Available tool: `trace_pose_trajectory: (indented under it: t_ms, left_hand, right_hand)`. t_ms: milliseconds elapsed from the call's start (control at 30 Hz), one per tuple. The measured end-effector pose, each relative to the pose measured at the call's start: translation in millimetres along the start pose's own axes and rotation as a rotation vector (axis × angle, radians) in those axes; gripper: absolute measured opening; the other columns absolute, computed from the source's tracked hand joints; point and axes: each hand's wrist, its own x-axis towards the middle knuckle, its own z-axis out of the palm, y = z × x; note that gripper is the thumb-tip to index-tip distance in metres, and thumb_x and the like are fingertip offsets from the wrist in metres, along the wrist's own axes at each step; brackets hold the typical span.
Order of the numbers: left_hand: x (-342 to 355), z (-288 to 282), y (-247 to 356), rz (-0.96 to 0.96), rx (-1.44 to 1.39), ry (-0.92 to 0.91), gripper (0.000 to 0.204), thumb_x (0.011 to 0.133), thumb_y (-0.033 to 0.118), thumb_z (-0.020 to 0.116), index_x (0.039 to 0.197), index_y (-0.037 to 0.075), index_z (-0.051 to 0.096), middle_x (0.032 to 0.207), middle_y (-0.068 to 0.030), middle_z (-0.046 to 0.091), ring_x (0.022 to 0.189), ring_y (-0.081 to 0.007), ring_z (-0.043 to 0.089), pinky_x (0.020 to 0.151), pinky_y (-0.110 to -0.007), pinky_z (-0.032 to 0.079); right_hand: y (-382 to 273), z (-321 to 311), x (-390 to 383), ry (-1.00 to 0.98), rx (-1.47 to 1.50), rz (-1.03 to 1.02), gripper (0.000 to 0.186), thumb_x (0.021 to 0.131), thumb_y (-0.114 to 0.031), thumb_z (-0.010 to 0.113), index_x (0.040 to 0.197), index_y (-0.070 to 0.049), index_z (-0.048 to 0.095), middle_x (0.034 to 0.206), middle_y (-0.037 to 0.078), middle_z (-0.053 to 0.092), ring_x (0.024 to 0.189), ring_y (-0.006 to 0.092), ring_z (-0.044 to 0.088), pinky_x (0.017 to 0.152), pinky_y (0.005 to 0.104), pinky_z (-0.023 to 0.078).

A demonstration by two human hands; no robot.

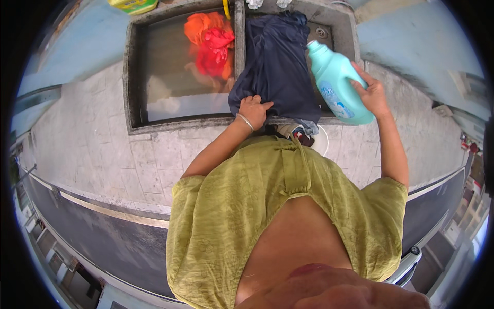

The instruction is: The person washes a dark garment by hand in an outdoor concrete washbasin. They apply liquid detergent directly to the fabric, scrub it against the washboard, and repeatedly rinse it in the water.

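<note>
A teal detergent bottle hangs tilted over the right side of the sink, its uncapped-looking neck pointing up and left. My right hand grips it by the handle. Dark navy fabric, perhaps a garment, is spread over the right basin and its front edge. On the fabric's near left corner lies my left hand, fingers curled onto the cloth; a bracelet circles the wrist. In the water of the left basin float orange and red cloths.
A metal drain shows at the back of the right basin. Below the sink's front edge stands a white bucket with clothes in it. A yellow-green package sits behind the left basin. Paved ground surrounds the sink.
</note>
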Motion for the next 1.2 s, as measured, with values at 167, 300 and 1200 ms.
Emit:
trace_pose_trajectory:
  t_ms: [167,300,1200]
  left_hand:
    - [-0.8,-3.9,-1.5,0.008,-0.045,-0.017,0.037,0.08,0.014,0.053,0.113,0.021,0.068,0.101,-0.0119,0.058,0.097,-0.0309,0.054,0.088,-0.043,0.042]
    - [-1.5,-2.5,-3.4,0.019,-0.029,0.022,0.036,0.079,0.013,0.057,0.114,0.012,0.066,0.098,-0.0122,0.058,0.095,-0.0316,0.055,0.086,-0.043,0.043]
    - [-4.3,4.1,-10.1,0.057,-0.031,0.092,0.036,0.076,0.011,0.061,0.111,0.006,0.065,0.095,-0.0118,0.057,0.091,-0.0314,0.055,0.082,-0.041,0.043]
  right_hand:
    - [-10.5,9.4,-20.7,-0.136,-0.182,0.04,0.047,0.085,-0.01,0.065,0.13,-0.018,0.056,0.116,0.014,0.064,0.099,0.0254,0.066,0.09,0.0344,0.049]
    - [-20.8,8.0,-29.0,-0.229,-0.317,0.084,0.046,0.085,-0.011,0.065,0.129,-0.018,0.056,0.116,0.014,0.064,0.099,0.0263,0.066,0.089,0.0348,0.049]
    - [0.1,81.8,151.7,-0.077,-0.671,0.199,0.046,0.088,-0.034,0.057,0.133,-0.026,0.052,0.123,0.012,0.059,0.112,0.0304,0.057,0.095,0.0406,0.046]
